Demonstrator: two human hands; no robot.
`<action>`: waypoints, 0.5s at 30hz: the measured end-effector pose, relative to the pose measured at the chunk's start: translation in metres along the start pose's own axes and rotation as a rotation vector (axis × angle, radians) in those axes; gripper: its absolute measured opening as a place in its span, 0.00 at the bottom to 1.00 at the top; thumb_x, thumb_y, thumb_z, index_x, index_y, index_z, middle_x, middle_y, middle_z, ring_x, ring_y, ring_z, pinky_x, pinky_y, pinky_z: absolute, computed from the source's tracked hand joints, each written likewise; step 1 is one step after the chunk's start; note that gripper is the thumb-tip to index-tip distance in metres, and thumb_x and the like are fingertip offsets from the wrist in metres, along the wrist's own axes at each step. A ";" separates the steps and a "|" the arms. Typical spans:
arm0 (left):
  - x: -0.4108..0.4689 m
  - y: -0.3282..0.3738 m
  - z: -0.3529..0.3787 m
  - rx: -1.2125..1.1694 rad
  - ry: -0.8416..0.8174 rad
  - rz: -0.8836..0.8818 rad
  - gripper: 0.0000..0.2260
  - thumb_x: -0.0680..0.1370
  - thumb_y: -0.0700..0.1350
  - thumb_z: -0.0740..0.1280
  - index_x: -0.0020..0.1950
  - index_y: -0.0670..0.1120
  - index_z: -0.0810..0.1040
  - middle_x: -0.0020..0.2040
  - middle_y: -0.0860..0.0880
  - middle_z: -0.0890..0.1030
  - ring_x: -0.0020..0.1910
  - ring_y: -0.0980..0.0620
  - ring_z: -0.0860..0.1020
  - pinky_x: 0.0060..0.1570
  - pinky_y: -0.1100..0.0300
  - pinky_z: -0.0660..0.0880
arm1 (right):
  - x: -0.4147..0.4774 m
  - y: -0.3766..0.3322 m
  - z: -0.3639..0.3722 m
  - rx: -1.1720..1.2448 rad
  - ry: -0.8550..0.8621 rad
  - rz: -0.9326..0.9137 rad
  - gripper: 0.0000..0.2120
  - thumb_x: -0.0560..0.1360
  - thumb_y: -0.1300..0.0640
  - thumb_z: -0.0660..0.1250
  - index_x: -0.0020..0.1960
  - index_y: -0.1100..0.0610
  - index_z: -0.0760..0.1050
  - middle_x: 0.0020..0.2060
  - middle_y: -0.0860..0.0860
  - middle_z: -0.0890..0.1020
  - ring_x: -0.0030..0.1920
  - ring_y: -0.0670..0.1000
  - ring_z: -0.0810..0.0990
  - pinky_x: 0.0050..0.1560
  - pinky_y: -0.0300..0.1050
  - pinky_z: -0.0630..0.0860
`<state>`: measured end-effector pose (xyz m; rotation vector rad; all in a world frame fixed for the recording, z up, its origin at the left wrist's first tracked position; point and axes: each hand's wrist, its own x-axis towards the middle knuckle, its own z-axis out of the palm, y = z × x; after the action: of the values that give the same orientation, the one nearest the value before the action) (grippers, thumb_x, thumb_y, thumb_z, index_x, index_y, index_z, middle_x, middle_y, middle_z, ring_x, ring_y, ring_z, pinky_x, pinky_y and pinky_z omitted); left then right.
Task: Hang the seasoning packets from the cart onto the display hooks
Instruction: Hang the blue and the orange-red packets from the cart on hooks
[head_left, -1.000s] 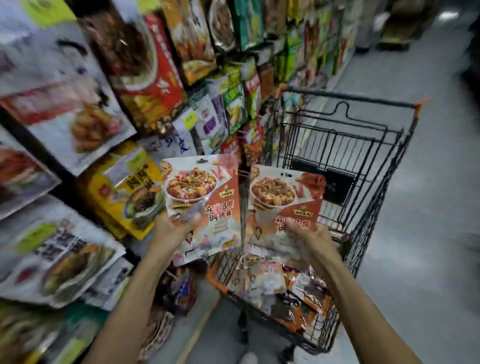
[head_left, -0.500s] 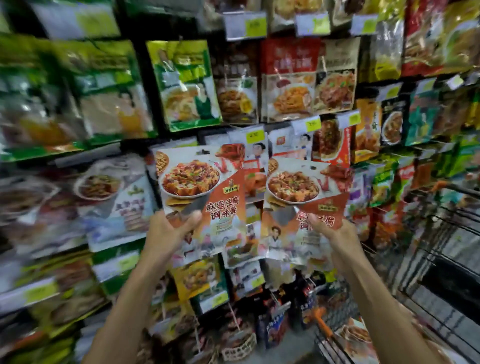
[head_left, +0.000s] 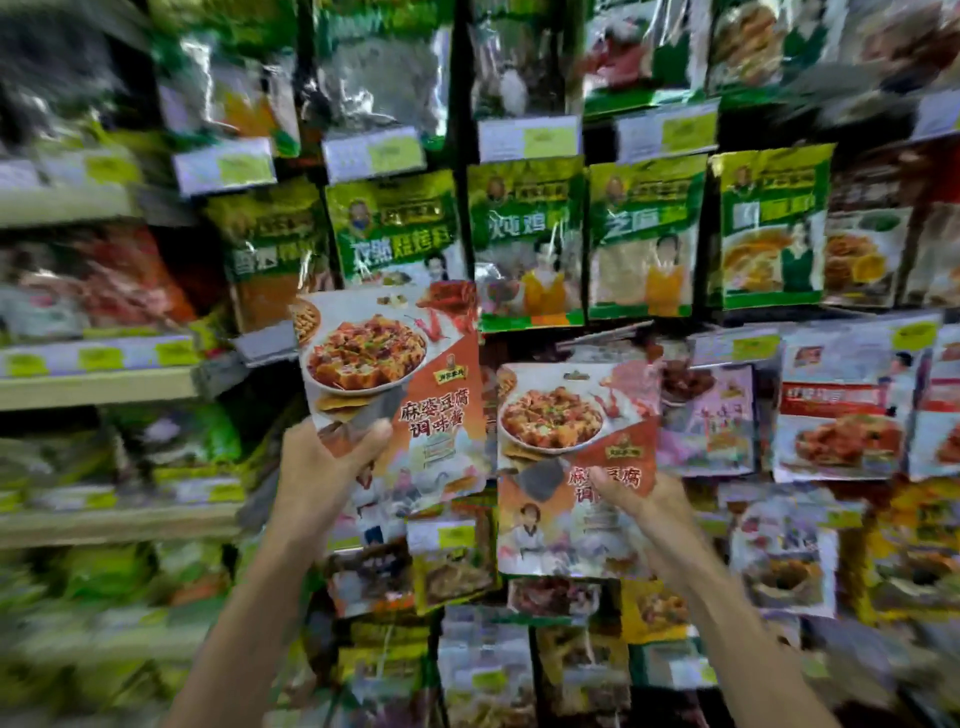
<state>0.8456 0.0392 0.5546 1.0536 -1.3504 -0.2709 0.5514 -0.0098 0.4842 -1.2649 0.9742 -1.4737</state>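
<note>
Two flat glossy seasoning packets, white at the top and orange-red lower down, each printed with a bowl of tofu in red sauce, are held side by side in front of the hanging display; neither is on a hook. The left packet (head_left: 395, 364) sits higher and slightly tilted, its top edge overlapping the bottoms of a row of green-topped packets (head_left: 524, 239) on the display. The right packet (head_left: 566, 426) sits lower, near upright, just beside the first; whether the two touch cannot be told. The left hand (head_left: 327, 462) grips the left packet at its lower left corner, thumb curled across the printed front, fingers behind and out of sight. The right hand (head_left: 649, 514) pinches the right packet low on its right side, thumb on the front pointing inward, fingers behind. Both bare forearms rise from the bottom edge of the view. White-and-yellow price tags (head_left: 527, 136) run above the green row. A pale pink packet (head_left: 706, 421) hangs just right of the right packet, partly behind it; further right is a red-and-white packet (head_left: 841, 410) showing a dish. At far left, pale shelf boards (head_left: 98, 387) carry stock too blurred to identify.
</note>
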 end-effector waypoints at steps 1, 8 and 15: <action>0.005 -0.005 -0.016 0.013 0.001 -0.009 0.12 0.69 0.51 0.72 0.36 0.42 0.79 0.27 0.53 0.80 0.26 0.62 0.75 0.27 0.71 0.70 | 0.001 0.005 0.019 0.004 -0.021 0.020 0.10 0.72 0.62 0.72 0.52 0.63 0.80 0.47 0.56 0.85 0.48 0.53 0.83 0.52 0.48 0.77; 0.032 -0.035 -0.076 -0.020 0.040 -0.079 0.07 0.67 0.51 0.72 0.43 0.53 0.81 0.36 0.60 0.84 0.34 0.61 0.80 0.36 0.61 0.75 | 0.021 0.029 0.092 0.022 -0.090 0.101 0.06 0.71 0.59 0.73 0.47 0.58 0.81 0.43 0.51 0.86 0.46 0.51 0.83 0.49 0.44 0.77; 0.032 -0.046 -0.086 -0.043 0.041 -0.070 0.08 0.72 0.46 0.72 0.47 0.58 0.80 0.43 0.62 0.84 0.44 0.60 0.83 0.43 0.60 0.76 | 0.043 0.031 0.107 0.019 -0.113 0.165 0.10 0.69 0.54 0.75 0.49 0.55 0.81 0.45 0.49 0.86 0.47 0.49 0.85 0.47 0.43 0.77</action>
<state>0.9479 0.0309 0.5535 1.0657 -1.2676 -0.3273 0.6602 -0.0589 0.4817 -1.2107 0.9632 -1.2678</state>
